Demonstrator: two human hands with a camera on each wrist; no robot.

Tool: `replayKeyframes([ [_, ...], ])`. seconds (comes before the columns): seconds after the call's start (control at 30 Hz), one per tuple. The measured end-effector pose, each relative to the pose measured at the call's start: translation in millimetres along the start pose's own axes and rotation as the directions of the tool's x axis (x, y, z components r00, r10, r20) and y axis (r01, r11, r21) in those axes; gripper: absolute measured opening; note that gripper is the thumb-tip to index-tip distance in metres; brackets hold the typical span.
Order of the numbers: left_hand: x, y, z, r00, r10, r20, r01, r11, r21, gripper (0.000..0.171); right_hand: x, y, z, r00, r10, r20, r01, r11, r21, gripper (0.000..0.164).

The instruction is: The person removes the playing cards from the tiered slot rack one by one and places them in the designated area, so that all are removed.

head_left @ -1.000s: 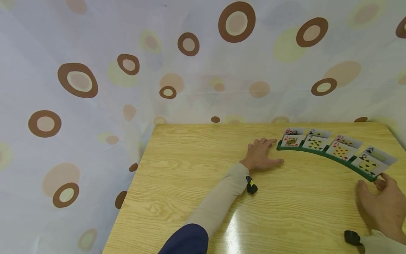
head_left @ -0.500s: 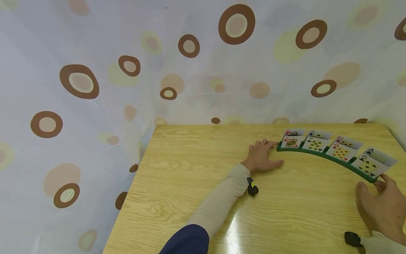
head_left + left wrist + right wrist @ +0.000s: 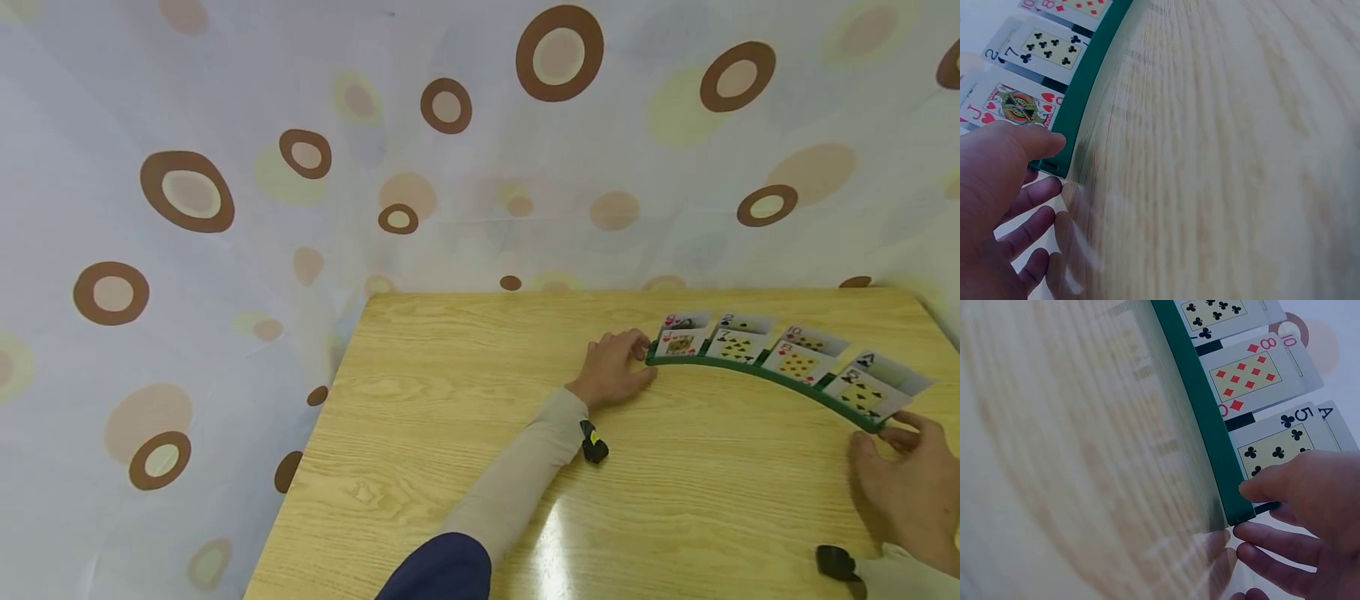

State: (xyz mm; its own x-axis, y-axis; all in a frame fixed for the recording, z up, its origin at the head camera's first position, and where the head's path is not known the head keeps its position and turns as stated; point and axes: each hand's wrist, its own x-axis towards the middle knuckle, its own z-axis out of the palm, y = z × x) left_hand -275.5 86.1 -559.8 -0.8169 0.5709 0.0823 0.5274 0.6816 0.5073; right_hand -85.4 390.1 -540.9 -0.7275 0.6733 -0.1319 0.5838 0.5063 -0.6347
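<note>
"Where is the card holder (image 3: 1192,381)?"

"Along the right part of the wooden table (image 3: 420,400), a curved green strip between the person's two hands. Whether its underside touches the wood cannot be told."

"And the left hand (image 3: 611,371)?"

"It pinches the end by the jack of hearts (image 3: 1013,103), thumb against the front."

"The right hand (image 3: 909,479)?"

"It pinches the opposite end, by the five of clubs (image 3: 1272,447), thumb on the front there too."

"Which cards stand between those?"

"The seven of clubs (image 3: 1047,50) and eight of diamonds (image 3: 1247,375), leaning back. Behind the front row show a two (image 3: 992,53), a ten (image 3: 1304,362) and an ace (image 3: 1341,428); the card behind the jack (image 3: 688,320) is hard to read."

"Beyond the table?"

"A pale backdrop (image 3: 465,50) with brown rings."
</note>
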Motion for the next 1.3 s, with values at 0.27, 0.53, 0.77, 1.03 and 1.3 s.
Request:
replayKeyframes([
  [0.27,-10.0,-2.0,-7.4,1.0,0.015,-0.028,-0.015,1.0,-0.004,0.023,6,-2,0,0.995,0.079,0.058,-0.078,0.997,-0.014,0.068],
  [0.53,-20.6,-7.0,-15.9,1.0,0.001,-0.017,-0.001,0.999,0.032,0.022,4,-8,7,0.997,0.071,0.025,-0.07,0.997,-0.045,0.058],
  [0.77,-31.6,-17.8,-20.3,0.999,0.017,-0.037,-0.016,0.999,0.036,0.023,3,-10,13,0.994,-0.102,-0.03,0.1,0.993,-0.064,0.052],
  [1.03,-49.9,-26.1,-28.3,0.998,-0.022,-0.051,0.023,0.999,0.022,0.021,0,-16,14,0.973,-0.233,0.009,0.233,0.971,-0.057,0.047],
  [1.3,-71.5,-45.7,-36.3,0.995,-0.053,-0.088,0.051,0.999,-0.018,0.022,-1,-23,24,0.921,-0.387,0.045,0.389,0.921,-0.031,0.041],
])
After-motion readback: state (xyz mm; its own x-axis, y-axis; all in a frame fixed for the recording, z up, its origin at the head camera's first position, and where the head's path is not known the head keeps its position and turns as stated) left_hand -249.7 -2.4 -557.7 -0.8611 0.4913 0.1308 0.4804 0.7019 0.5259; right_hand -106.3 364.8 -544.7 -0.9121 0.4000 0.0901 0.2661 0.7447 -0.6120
